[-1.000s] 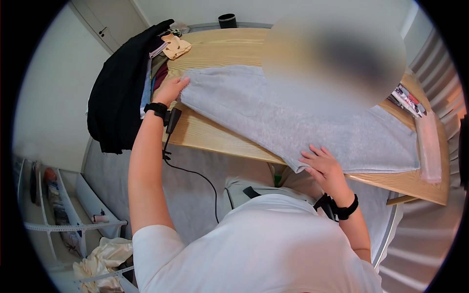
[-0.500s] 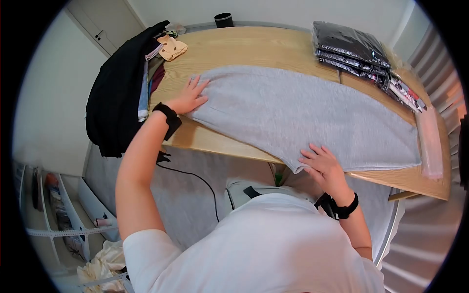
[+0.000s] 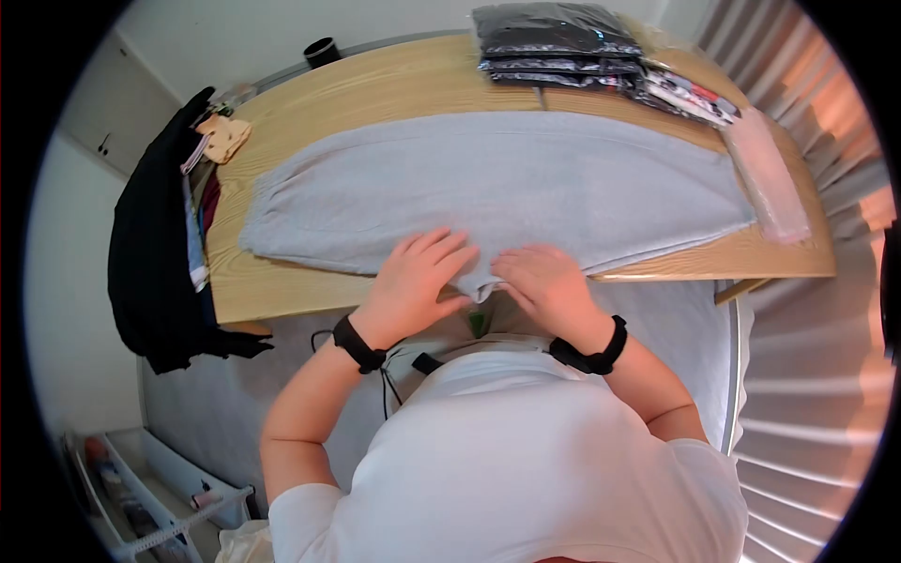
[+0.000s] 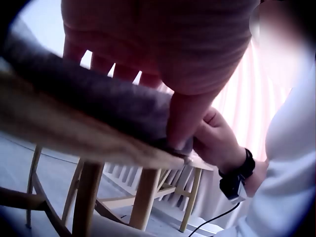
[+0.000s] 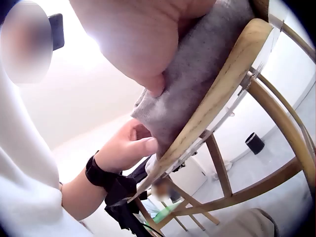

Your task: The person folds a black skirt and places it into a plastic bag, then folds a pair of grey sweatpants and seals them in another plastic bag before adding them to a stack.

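Note:
Grey sweatpants [image 3: 497, 178] lie folded lengthwise across the table, gathered waistband [image 3: 261, 216] to the left and leg end to the right. Their pointed crotch corner [image 3: 481, 290] sticks out at the table's front edge, between my hands. My left hand [image 3: 410, 286] rests on the cloth left of that corner, fingers extended and thumb toward it. On the other side my right hand [image 3: 556, 293] lies over the cloth, its thumb [image 5: 157, 85] against the fabric in the right wrist view. Both palms face down.
Black clothing [image 3: 145, 253] hangs over the table's left end, beside smaller folded garments [image 3: 225, 139]. Plastic-wrapped dark packages [image 3: 554, 42] are stacked at the back, with clear plastic bags [image 3: 765, 178] at the right end. A shelf unit [image 3: 178, 488] stands at lower left.
My left hand has left the waistband end and moved right to the crotch corner. My right hand stays near that corner. The head view has shifted.

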Demonstrator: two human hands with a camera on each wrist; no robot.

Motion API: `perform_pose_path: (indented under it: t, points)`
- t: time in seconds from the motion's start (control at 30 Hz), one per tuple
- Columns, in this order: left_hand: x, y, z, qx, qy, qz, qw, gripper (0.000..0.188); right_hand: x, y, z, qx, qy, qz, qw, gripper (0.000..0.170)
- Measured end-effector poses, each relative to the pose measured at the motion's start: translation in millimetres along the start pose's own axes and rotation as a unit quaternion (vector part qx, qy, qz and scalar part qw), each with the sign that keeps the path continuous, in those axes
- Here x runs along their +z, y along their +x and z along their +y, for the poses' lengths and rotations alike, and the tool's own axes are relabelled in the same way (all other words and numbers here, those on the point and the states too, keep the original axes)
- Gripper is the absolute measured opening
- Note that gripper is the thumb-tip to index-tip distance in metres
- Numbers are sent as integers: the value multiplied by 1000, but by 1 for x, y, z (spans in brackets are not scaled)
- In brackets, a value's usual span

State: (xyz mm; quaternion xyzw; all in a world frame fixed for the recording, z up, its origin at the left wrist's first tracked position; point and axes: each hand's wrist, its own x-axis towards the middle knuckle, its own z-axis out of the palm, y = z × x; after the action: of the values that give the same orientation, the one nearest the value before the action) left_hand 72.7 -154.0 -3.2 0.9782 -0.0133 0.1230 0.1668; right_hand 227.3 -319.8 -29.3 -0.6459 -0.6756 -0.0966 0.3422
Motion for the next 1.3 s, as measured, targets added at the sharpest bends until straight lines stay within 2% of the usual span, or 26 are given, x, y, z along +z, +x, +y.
perform_pose_path:
  t: [0.1,0.17,0.2,0.27,0.37,0.4,0.47,0.63,0.7,0.73,0.77,0.83,0.87,0.9,0.97,1.03,1.1,1.23,1.3]
  points:
    - [23,0,-4,-12,59,11,998,55,-2,-12,5,-23,11,0,1000,28]
    - [26,-4,-3,0,110,42,993,56,-11,-18,3,48,-1,-19,999,36]
    - [26,-8,-1,-1,110,40,993,56,-16,-21,4,48,1,-19,999,36]
    - [25,-14,6,1,70,43,997,55,-29,-30,10,101,-83,-5,991,43]
    - [22,-23,11,3,26,71,997,50,-41,-47,27,109,-127,-24,986,48]
    - [20,-27,9,-1,27,71,997,50,-44,-50,31,106,-124,-25,986,48]
    - [14,-36,1,-71,53,108,990,48,-51,-53,37,111,-125,-30,985,46]
    - [-4,-70,-24,-113,101,141,978,39,-70,-57,51,141,-87,-9,986,42]
    - [-7,-83,-33,-131,86,155,975,33,-78,-60,60,137,-21,-28,990,43]
    - [-11,-85,-33,-130,95,174,971,26,-82,-56,57,153,-8,-13,988,36]
    - [-14,-88,-36,-130,96,174,971,26,-87,-54,57,153,-7,-12,988,36]
    - [-18,-92,-43,-168,64,169,969,21,-98,-51,61,309,85,-55,946,23]
    - [-20,-90,-44,-167,65,170,969,21,-104,-44,60,325,68,-65,941,13]
    - [-23,-85,-45,-188,60,163,967,13,-108,-35,62,324,67,-63,942,13]
    - [-25,-75,-49,-206,54,159,964,10,-112,-17,66,334,-15,-123,934,18]
    - [-21,-65,-55,-236,119,104,959,21,-100,-15,76,315,-36,-94,944,24]
    - [-9,-59,-61,-250,143,112,951,23,-84,-23,94,270,-187,-108,938,26]
    - [-7,-53,-62,-276,169,105,940,25,-74,-15,85,308,-250,-140,907,21]
    - [-5,-53,-62,-275,180,108,938,25,-67,-6,65,268,-317,-32,909,13]
